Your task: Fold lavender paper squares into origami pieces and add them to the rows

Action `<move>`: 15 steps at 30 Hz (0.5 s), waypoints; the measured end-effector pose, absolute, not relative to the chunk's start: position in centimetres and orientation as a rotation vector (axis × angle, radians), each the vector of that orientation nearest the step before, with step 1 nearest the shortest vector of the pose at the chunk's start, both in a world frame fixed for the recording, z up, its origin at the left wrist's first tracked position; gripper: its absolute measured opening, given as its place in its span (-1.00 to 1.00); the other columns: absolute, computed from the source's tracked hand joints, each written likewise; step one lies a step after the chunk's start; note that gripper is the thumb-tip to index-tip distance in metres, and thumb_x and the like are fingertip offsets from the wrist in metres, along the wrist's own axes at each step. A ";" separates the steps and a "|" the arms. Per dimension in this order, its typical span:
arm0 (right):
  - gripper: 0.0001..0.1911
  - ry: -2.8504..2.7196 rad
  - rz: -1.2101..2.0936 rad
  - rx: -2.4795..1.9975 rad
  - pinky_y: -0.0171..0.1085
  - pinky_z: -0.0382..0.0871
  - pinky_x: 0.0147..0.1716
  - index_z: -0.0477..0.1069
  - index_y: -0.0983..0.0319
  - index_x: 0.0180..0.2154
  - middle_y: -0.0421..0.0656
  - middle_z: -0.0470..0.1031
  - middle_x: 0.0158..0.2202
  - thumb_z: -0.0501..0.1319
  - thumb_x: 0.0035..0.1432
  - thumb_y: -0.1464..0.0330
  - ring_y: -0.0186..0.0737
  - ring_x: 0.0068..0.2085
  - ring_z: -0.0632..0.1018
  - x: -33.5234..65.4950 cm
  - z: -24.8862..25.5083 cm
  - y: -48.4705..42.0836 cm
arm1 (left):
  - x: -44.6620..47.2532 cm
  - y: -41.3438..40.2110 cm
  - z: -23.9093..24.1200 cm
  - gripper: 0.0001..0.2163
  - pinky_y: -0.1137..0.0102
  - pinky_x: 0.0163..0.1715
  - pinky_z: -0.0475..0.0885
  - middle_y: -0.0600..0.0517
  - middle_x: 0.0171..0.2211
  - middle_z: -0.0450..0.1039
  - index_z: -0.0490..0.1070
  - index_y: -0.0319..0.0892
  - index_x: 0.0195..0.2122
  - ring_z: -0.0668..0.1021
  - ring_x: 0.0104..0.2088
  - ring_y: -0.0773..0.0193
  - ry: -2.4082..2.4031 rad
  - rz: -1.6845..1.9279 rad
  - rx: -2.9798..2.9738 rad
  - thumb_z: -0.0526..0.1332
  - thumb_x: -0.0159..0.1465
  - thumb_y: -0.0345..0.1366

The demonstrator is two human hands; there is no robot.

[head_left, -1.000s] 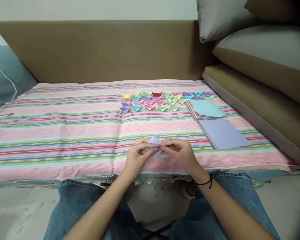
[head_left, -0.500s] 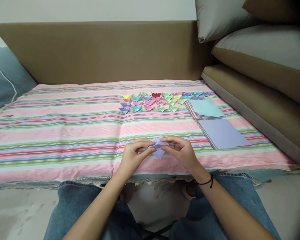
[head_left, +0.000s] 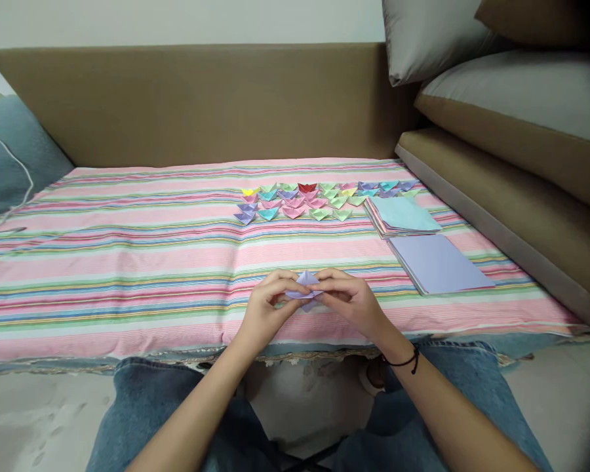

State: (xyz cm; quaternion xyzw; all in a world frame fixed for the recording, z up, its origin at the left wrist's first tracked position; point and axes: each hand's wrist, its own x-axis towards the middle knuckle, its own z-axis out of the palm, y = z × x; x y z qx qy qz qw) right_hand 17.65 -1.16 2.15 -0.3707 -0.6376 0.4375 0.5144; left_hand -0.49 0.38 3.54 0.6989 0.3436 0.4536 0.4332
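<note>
A small lilac folded paper piece [head_left: 305, 286] is held just above the striped cloth [head_left: 128, 262], near its front edge. My left hand [head_left: 269, 307] pinches its left side with closed fingers. From the other side my right hand [head_left: 353, 303] pinches it too; a black band circles that wrist. The fingertips of both hands meet over the paper and hide part of it.
Several small folded paper boats [head_left: 305, 198] in many colours lie in rows further back. Right of them sit a stack of light blue sheets [head_left: 404, 215] and a stack of lilac sheets [head_left: 437, 263]. Brown cushions [head_left: 511, 196] border the right side. My knees in jeans show below.
Both hands keep their hold on the lilac paper; it was spread wider half a second ago and is now pressed narrower between the fingertips.
</note>
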 end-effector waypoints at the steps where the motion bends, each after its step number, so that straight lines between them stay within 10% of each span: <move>1: -0.83 -1.516 1.069 -0.885 -0.23 0.44 -0.22 0.55 0.07 -0.24 -0.10 0.43 -0.20 0.26 0.07 0.29 -0.17 -0.13 0.47 17.6 2.2 -1.2 | -0.4 0.4 3.5 -0.93 0.41 -0.33 0.49 -0.05 -0.28 0.38 0.53 -0.15 -0.38 0.47 -0.20 0.22 0.859 1.132 1.757 0.30 0.09 -0.34; 15: -0.83 -1.430 1.206 -0.839 -0.24 0.43 -0.20 0.57 0.09 -0.28 -0.11 0.44 -0.23 0.29 0.03 0.27 -0.20 -0.15 0.48 17.2 2.4 -1.3 | 0.0 0.0 2.8 -0.95 0.41 -0.34 0.43 -0.02 -0.32 0.35 0.55 -0.10 -0.41 0.44 -0.22 0.22 0.873 1.222 1.706 0.32 0.08 -0.31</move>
